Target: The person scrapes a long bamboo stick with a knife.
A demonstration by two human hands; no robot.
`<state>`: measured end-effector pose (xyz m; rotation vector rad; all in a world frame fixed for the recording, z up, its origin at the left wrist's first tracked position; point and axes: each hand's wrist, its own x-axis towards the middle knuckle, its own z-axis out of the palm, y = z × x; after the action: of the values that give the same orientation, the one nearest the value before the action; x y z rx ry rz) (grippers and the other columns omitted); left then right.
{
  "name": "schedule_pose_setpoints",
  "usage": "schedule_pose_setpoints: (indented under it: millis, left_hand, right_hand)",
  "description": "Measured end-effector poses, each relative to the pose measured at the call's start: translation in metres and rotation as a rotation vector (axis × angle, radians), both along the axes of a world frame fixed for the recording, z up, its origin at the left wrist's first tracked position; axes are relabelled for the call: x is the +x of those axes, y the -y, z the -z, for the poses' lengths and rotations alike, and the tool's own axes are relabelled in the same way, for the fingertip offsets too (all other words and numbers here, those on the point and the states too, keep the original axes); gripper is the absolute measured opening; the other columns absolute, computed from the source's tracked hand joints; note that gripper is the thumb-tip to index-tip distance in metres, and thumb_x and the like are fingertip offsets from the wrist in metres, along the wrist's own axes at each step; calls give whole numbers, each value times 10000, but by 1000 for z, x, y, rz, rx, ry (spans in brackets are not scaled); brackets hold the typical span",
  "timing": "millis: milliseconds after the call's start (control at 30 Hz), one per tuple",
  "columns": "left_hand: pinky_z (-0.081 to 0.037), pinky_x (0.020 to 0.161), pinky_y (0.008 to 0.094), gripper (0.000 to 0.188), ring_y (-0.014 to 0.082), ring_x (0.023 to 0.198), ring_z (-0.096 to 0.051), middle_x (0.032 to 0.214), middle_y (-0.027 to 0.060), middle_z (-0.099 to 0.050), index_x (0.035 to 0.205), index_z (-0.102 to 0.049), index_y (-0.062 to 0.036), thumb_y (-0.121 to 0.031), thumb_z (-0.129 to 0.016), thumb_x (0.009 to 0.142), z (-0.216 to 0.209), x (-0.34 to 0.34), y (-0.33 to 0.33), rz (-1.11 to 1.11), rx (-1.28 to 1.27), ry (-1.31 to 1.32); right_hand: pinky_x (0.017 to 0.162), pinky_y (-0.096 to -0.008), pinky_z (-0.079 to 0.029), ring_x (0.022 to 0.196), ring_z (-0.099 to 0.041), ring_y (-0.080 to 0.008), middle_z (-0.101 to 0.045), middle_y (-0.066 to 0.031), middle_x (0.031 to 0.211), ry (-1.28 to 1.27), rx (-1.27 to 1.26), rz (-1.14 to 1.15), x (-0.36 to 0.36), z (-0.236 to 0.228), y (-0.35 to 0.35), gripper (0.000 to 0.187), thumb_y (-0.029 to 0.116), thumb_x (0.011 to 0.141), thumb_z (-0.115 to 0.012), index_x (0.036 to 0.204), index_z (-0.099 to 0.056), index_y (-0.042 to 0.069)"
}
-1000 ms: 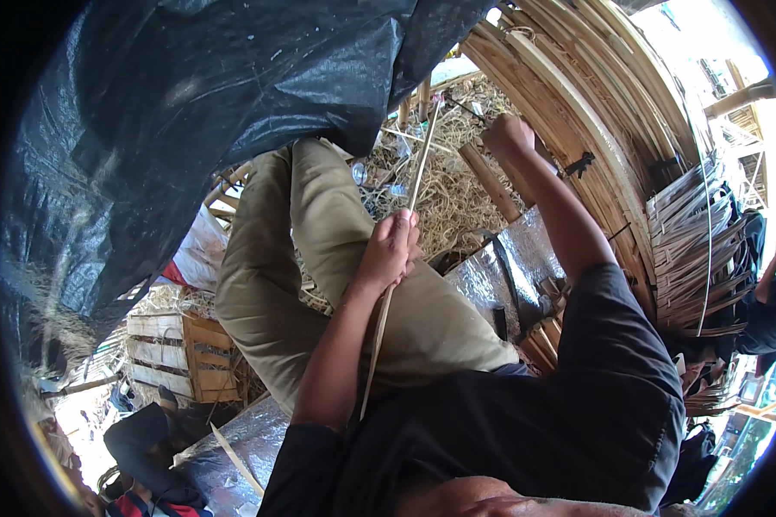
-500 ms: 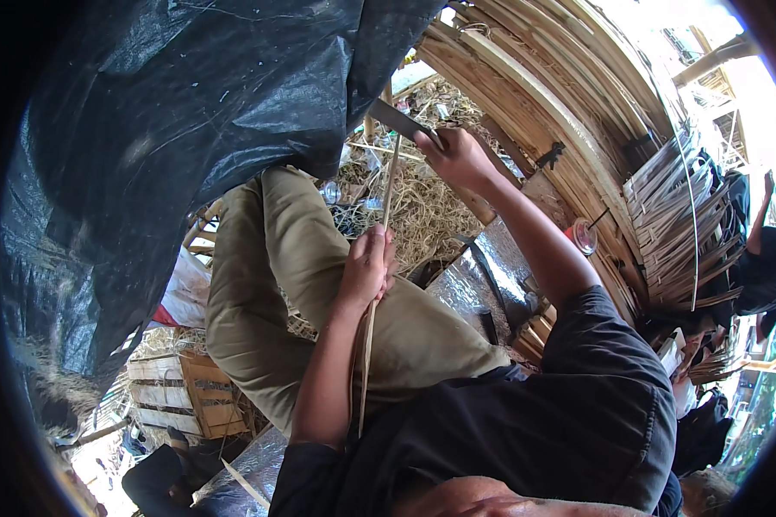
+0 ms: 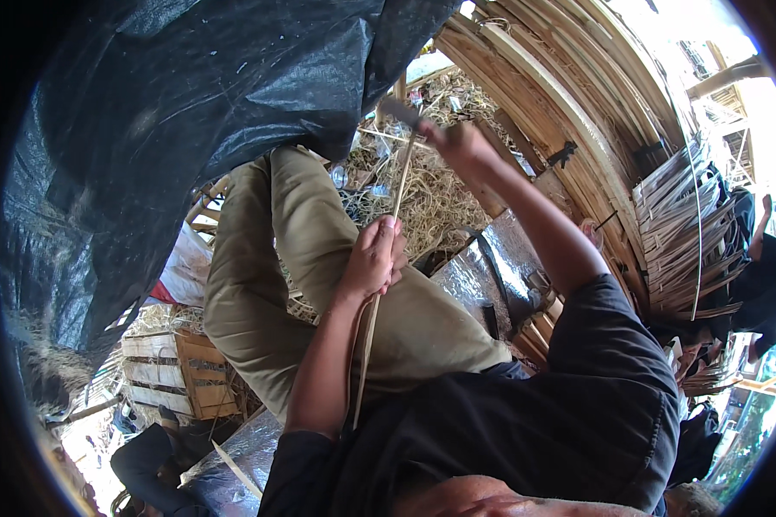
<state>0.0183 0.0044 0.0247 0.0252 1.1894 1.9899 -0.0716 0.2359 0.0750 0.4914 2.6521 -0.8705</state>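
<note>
My left hand (image 3: pixel 375 257) is closed around a long, thin strip of bamboo or wood (image 3: pixel 404 177), above my bent leg in khaki trousers (image 3: pixel 405 332). The strip's lower part runs back along my left forearm toward my dark shirt. Beyond it, my right hand (image 3: pixel 464 148) grips a knife (image 3: pixel 398 112), whose broad dark blade is smeared by motion. The blade lies across the strip's far end; whether it touches cannot be made out. The handle is hidden in my fingers.
Black plastic sheeting (image 3: pixel 190 103) hangs at the left. Long wooden slats (image 3: pixel 560 95) are stacked at the right, near a bundle of pale strips (image 3: pixel 681 233). Shavings (image 3: pixel 440 202) litter the ground. A wooden crate (image 3: pixel 157 370) stands lower left; other people sit at both lower sides.
The whole view has shifted slightly. My right hand and the knife are now blurred by motion near the strip's far end. My left hand keeps its hold on the strip.
</note>
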Motion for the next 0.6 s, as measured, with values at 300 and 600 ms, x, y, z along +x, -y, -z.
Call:
schedule_pose_setpoints:
  millis: [300,600]
  left_hand:
    - [-259,283,190,270,26,361,-267,547,-65,-309,906,-418,-150,-368,-366,1056,-3,2,4,-44,75,57]
    - [-258,275,182,267,19,349,-265,527,-75,-305,899,-417,-145,-357,-372,1056,-5,3,7,-42,81,91]
  right_hand:
    - [572,-429,-488,589,-650,-245,-626,-159,622,3,44,-147,15,1,8,700,615,970,-441,712,-641,-4]
    - [590,-427,-487,578,-623,-235,-597,-128,593,-231,64,-182,30,25,9,642,562,988,-450,774,-665,-4]
